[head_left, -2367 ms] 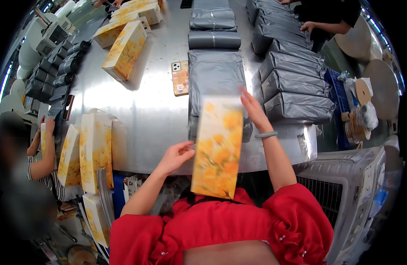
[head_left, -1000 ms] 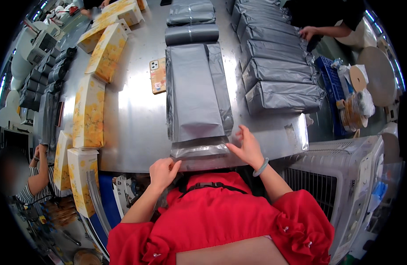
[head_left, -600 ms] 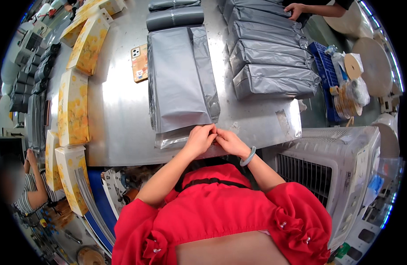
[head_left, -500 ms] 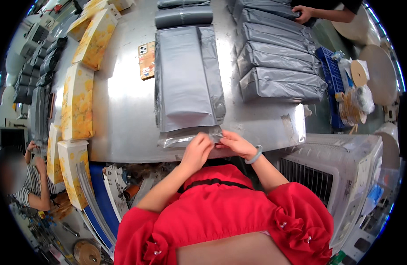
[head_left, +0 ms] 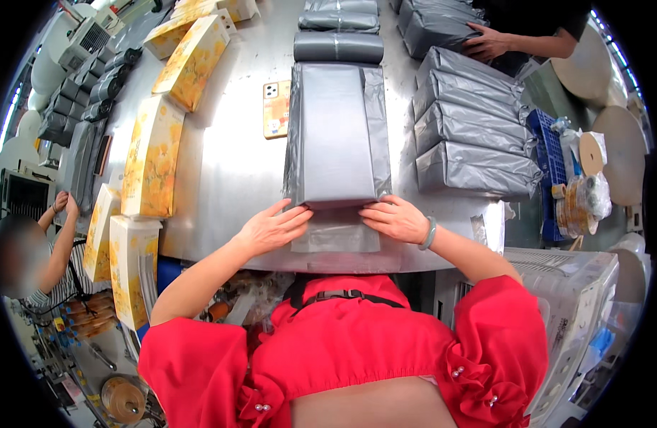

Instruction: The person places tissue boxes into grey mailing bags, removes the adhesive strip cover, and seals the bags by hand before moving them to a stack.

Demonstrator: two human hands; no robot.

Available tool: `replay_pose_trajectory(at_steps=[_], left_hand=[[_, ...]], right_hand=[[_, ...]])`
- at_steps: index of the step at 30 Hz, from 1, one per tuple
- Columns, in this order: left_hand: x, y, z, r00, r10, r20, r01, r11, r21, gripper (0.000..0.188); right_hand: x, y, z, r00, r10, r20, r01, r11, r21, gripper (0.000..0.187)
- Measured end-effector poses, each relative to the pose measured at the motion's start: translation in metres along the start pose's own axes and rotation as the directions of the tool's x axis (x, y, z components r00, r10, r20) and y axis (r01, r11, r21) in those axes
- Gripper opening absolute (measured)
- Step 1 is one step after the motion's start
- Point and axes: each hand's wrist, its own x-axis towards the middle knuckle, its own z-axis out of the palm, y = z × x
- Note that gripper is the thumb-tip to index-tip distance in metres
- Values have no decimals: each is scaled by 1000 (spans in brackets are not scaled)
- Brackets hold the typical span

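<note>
A stack of grey plastic mailing bags [head_left: 334, 135] lies lengthwise in front of me, its near end bulging over the layers below. At that end's left corner, my left hand [head_left: 275, 227] has its fingers stretched out against the plastic. My right hand [head_left: 400, 221], with a pale bangle at the wrist, touches the right corner with its fingers extended. Between the hands, a translucent flap [head_left: 335, 239] spreads toward the table's near edge. What lies under the fingertips is hidden.
Grey wrapped packages [head_left: 474, 167] stand in a row to the right, with a co-worker's hand [head_left: 485, 43] on the far ones. Rolled grey bags [head_left: 339, 47] lie beyond the stack. Left are a phone [head_left: 275, 110] and yellow-patterned boxes [head_left: 151, 160] along the table's edge.
My hands have parted from close together at the flap's right side to the stack's two near corners. The flap now lies flatter. The whole view has shifted slightly.
</note>
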Motion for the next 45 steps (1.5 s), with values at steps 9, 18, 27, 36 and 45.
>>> replay_pose_trajectory(at_steps=[9, 18, 27, 36, 45], left_hand=[[50, -26, 49, 461, -861, -216, 491, 450, -746, 30], [75, -72, 60, 436, -894, -99, 663, 394, -637, 46], [102, 30, 33, 649, -759, 51, 122, 37, -992, 90], [62, 81, 67, 812, -582, -53, 331, 534, -778, 51], [-64, -3, -10, 342, -899, -274, 833, 425, -354, 51]], right_hand=[[35, 14, 42, 274, 933, -235, -615, 358, 703, 27], [48, 70, 55, 127, 985, 118, -564, -26, 825, 44], [31, 9, -27, 449, 892, 52, -262, 76, 962, 87], [-138, -33, -188, 527, 848, -51, -820, 492, -293, 76], [-145, 62, -94, 294, 685, -667, -950, 136, -279, 63]])
